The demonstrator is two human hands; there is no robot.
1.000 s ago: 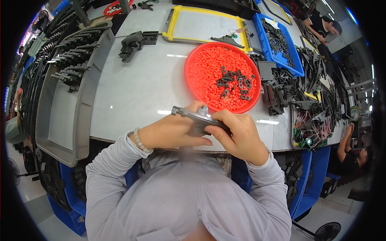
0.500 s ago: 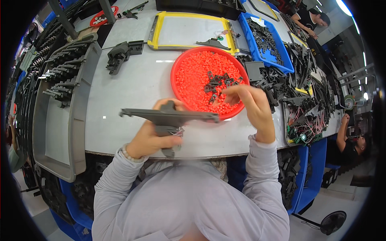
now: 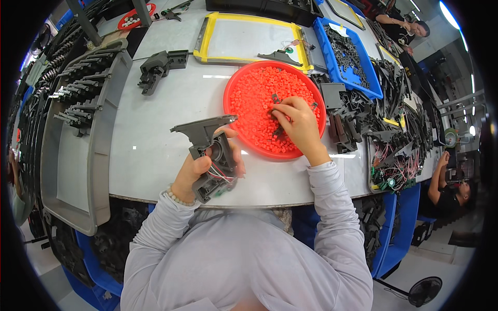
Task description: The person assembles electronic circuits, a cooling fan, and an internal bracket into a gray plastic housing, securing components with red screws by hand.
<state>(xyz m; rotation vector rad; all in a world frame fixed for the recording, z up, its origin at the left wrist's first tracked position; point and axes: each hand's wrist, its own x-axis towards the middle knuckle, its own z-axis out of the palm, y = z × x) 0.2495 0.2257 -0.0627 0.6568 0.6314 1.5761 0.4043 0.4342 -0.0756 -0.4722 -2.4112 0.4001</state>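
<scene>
My left hand (image 3: 187, 176) is wrapped round a dark grey plastic housing (image 3: 201, 130), held tilted above the table's front edge. Red and white wires (image 3: 220, 175) show in its open lower part. Over a round red tray (image 3: 227, 98), my right hand (image 3: 302, 129) has its thumb and fingers pinched together among small black parts (image 3: 276, 97). Whatever sits between those fingertips is too hidden to make out. Many small red plastic pieces (image 3: 251, 90) fill the tray around the black parts.
A grey bin (image 3: 93, 207) with rows of dark parts stands at left. Another grey housing (image 3: 155, 72) lies behind it. A yellow-taped board (image 3: 236, 39) and blue bin (image 3: 373, 85) are at the back. Dark parts and wires (image 3: 397, 160) heap at right; two people work beyond.
My left hand has turned the housing, so its wired inside now faces up. My right hand has moved left and down into the red tray, its fingers closing to a pinch.
</scene>
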